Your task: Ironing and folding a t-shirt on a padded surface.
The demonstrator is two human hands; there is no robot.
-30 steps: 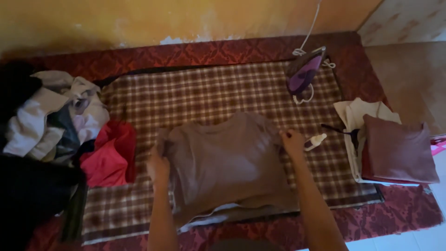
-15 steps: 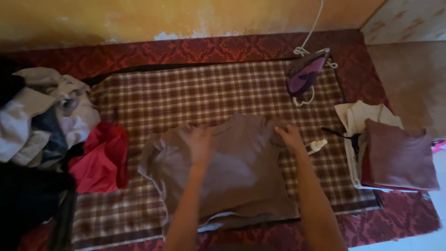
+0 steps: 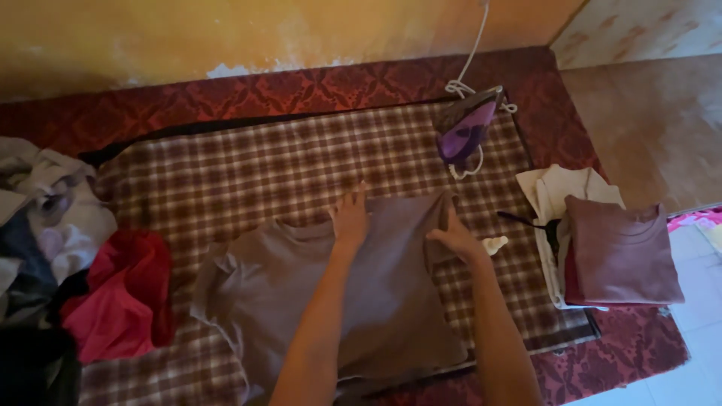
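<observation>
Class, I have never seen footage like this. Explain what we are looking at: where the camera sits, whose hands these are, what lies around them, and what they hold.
The camera sits on a person's head and looks down, so both bare arms reach in from below. The left hand lies flat on a brown T-shirt spread on a checked cloth. The right hand grips the shirt's folded-over edge. A purple iron stands at the far edge, folded clothes are stacked to the right, and a heap of unfolded clothes lies to the left.
</observation>
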